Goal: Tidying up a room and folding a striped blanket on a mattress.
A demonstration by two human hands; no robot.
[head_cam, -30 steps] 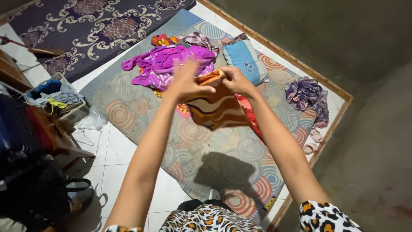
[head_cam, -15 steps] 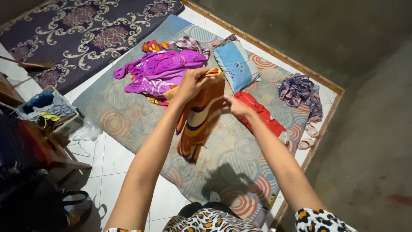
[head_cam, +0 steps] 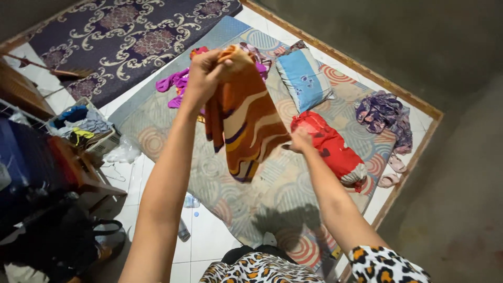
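Fingers (head_cam: 205, 67) of left hand (head_cam: 201, 73) half-hidden in striped orange cloth (head_cam: 246, 118) folds.

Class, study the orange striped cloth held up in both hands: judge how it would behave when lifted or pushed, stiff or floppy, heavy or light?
The orange striped cloth probably is floppy: it drapes in folds below the left hand. It seems light, since the right hand merely pinches its edge. Pushed on the mat, it would likely bunch rather than slide.

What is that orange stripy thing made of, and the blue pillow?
The orange cloth looks like thin, soft woven fabric: it hangs in loose folds from the left hand. The blue pillow looks like matte cotton-like fabric over soft stuffing, puffy and creased.
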